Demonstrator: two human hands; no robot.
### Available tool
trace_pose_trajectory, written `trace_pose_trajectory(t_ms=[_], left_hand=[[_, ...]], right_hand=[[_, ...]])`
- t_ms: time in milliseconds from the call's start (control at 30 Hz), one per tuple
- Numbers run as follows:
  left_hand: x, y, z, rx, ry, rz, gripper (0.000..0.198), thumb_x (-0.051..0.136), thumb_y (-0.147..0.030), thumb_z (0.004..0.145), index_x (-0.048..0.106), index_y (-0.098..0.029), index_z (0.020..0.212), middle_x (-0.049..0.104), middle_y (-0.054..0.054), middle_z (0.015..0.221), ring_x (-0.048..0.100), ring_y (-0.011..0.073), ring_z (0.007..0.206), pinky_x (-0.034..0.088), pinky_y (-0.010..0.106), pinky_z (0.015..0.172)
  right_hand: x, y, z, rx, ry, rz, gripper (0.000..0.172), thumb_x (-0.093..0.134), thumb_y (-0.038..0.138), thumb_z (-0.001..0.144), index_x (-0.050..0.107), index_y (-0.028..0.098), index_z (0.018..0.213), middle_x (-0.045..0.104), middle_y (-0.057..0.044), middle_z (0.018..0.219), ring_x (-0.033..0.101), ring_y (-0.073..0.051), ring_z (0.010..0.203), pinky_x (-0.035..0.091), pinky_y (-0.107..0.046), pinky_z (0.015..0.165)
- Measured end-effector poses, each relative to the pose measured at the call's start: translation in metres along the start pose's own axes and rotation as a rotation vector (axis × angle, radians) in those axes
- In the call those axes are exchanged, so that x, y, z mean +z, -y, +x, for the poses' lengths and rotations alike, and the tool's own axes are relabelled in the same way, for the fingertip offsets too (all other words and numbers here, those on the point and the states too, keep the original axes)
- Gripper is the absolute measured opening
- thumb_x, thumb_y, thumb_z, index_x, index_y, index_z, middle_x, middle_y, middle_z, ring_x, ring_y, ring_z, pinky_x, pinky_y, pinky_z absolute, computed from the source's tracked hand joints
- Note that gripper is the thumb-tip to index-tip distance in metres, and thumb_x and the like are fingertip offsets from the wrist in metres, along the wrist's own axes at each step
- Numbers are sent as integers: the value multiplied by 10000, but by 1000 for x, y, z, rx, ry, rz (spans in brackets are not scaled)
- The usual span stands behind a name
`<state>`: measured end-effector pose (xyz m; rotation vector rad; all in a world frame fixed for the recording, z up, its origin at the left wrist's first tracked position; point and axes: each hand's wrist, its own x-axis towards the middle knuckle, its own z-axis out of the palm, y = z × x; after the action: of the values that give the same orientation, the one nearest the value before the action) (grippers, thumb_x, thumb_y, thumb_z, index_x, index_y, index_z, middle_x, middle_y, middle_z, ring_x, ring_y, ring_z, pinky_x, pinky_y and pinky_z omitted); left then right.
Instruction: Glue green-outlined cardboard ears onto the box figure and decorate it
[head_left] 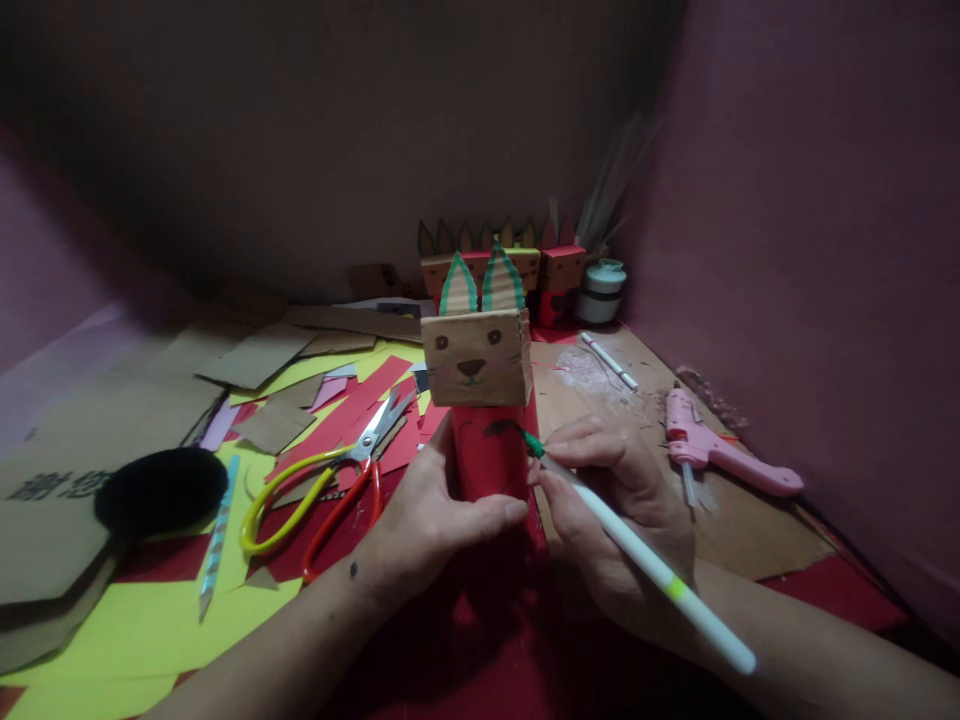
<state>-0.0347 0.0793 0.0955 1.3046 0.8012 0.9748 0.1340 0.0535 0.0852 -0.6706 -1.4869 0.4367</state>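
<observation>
A cardboard animal figure (477,360) stands upright before me, its box head drawn with eyes, nose and mouth and topped by two green-edged pointed ears. My left hand (442,515) is wrapped round its red paper body (487,460), thumb across the front. A thin dark heart-like outline shows on the red paper, with a dark filled patch at its upper right. Between the thumb and fingers of my right hand (615,490) is a white marker (649,565) with a green tip end, touching or very close to that patch.
To the left lie scissors (367,445) with yellow and red handles, a striped pencil (219,540), paper scraps and cardboard sheets (259,355). On the right are a pink glue gun (720,450) and another marker (609,360). Similar figures (561,275) and a lidded pot (601,290) stand behind.
</observation>
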Motion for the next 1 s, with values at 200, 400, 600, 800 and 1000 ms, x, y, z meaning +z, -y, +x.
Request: trace_pose_trajectory(t_ms=[200, 400, 600, 800, 1000], left_hand=[[3, -3, 0, -2, 2, -11, 513, 898, -267, 728, 607, -214, 1147, 754, 19, 974, 713, 181, 861, 587, 251, 731], [2, -1, 2, -5, 2, -28, 495, 902, -272, 720, 632, -212, 1131, 780, 41, 1032, 728, 204, 893, 600, 273, 777], [2, -2, 1, -20, 11, -71, 492, 900, -214, 708, 634, -215, 1121, 782, 19, 989, 726, 187, 856, 605, 251, 752], [3, -4, -1, -37, 3, -31, 500, 888, -252, 749, 607, -220, 1162, 765, 24, 1029, 727, 197, 897, 618, 273, 776], [2, -3, 0, -30, 2, -19, 479, 898, -279, 727, 630, -202, 1117, 766, 43, 963, 719, 201, 832, 613, 284, 745]], right_hand=[[0, 1, -1, 15, -2, 6, 328, 608, -13, 860, 620, 247, 1060, 600, 13, 933, 606, -121, 807, 530, -252, 705], [-1, 0, -3, 42, 31, 59, 315, 582, -24, 871, 617, 242, 1036, 587, 10, 904, 594, -120, 770, 501, -254, 658], [-1, 2, -3, 72, 16, 45, 290, 590, -4, 872, 615, 248, 1015, 593, 10, 875, 597, -134, 750, 485, -265, 617], [-2, 5, 3, 16, 2, -24, 264, 590, 24, 882, 614, 248, 1019, 595, 5, 863, 603, -150, 767, 519, -285, 643], [-2, 2, -1, 62, 15, 29, 257, 583, 24, 895, 622, 250, 1012, 603, 2, 864, 605, -154, 767, 492, -290, 623]])
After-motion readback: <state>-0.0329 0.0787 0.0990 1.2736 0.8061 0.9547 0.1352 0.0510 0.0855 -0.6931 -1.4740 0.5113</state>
